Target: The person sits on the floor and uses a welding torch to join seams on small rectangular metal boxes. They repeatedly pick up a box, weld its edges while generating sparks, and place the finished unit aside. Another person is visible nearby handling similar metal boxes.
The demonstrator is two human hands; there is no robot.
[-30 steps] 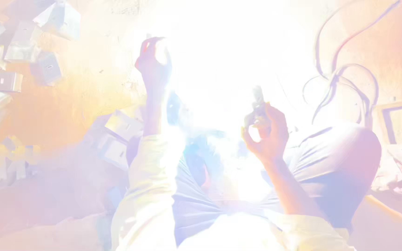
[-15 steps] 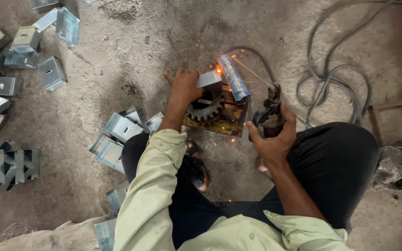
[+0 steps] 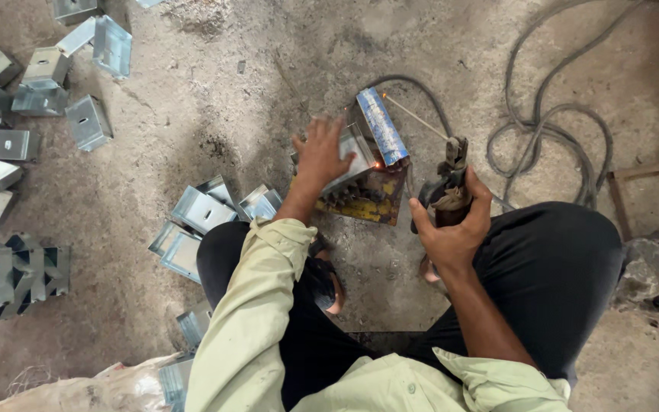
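Observation:
I squat on a dusty concrete floor. My left hand (image 3: 320, 155) rests flat, fingers spread, on a grey sheet-metal bracket (image 3: 354, 152) lying on a yellowish metal block (image 3: 368, 200). A small orange glow shows at the bracket's right edge, next to a blue-and-silver rectangular bar (image 3: 381, 126) that leans on the block. My right hand (image 3: 453, 221) grips a welding electrode holder (image 3: 448, 181). A thin welding rod (image 3: 415, 117) sticks out of the holder, up and to the left, its tip away from the bracket.
Several folded metal brackets (image 3: 206, 210) lie by my left knee, more are scattered at the upper left (image 3: 46, 70), and a nested stack (image 3: 9, 278) sits at the left edge. Looped welding cable (image 3: 551, 130) lies at the upper right. A wooden strip (image 3: 650, 169) lies at right.
One second ago welding glare washed out the view. The arc has stopped; only a small glow remains. My left hand now lies flat on the bracket, covering the gear-like part seen half a second ago.

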